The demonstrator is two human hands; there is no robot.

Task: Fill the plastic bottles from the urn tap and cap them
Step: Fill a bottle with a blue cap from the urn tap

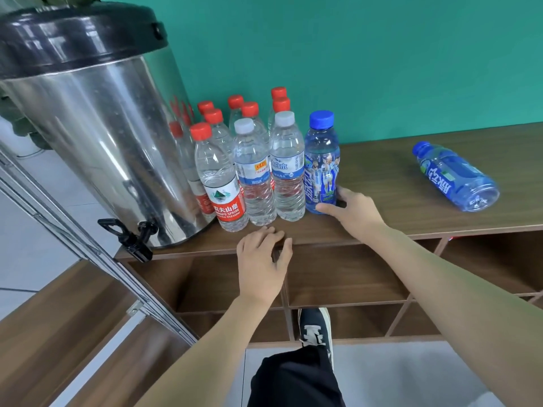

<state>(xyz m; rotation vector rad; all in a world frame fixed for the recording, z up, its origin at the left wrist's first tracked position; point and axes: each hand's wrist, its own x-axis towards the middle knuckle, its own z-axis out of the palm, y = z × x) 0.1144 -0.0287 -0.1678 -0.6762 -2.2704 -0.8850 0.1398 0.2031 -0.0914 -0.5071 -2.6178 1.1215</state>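
Right now my right hand [349,211] is at the foot of the upright blue bottle [321,163], thumb and fingers spread either side of its base and touching it, not wrapped round. That bottle wears its blue cap [321,118] and stands at the right end of the front row, just beside two white-capped bottles [270,168] and a red-capped one [219,177]. More red-capped bottles crowd behind them, against the urn [97,133]. My left hand [263,257] rests on the bench [382,183] edge in front of the row, fingers loosely bent, holding nothing.

I judge this to be the setting-down of a filled, capped bottle into the row; the water level inside it I cannot tell for sure. One more blue bottle [455,177] lies on its side well to the right, capped and looking empty, so it seems the one left to do.

Next I should let go of the standing bottle without nudging the row, reach right for the lying one, and twist its cap off. Then it goes under the tap [132,239], which overhangs the bench's left edge, so the bottle must be held below it, mouth up.
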